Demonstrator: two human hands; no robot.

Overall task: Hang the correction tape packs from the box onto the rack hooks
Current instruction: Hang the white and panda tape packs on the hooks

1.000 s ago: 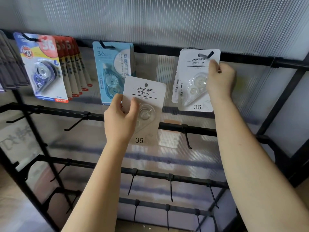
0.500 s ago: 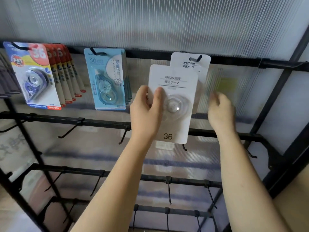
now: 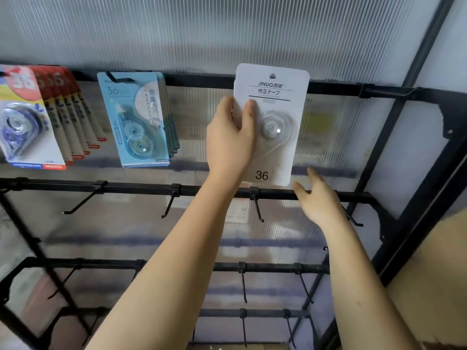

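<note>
1. The rack (image 3: 328, 88) fills the view: black bars across a ribbed clear panel, with rows of hooks (image 3: 257, 208) sticking out toward me on the lower bars.
2. On the top bar, at far left, hangs a bunch of red packs (image 3: 63, 114), and beside it a bunch of blue packs (image 3: 136, 120).
3. My left hand (image 3: 230, 142) holds a white pack (image 3: 273, 122) up against the top bar, right of the blue ones. Its long axis runs up and down, tilted a little, hang hole on top, printed face toward me, the "36" at the bottom.
4. My thumb lies across the front of the card and my fingers curl behind its left edge, clamped on it.
5. I can't quite tell whether the hole is on a hook; the top edge is soft with blur.
6. My right hand (image 3: 318, 200) sits just below the pack's lower right corner, fingers loose and apart, holding nothing.
</note>
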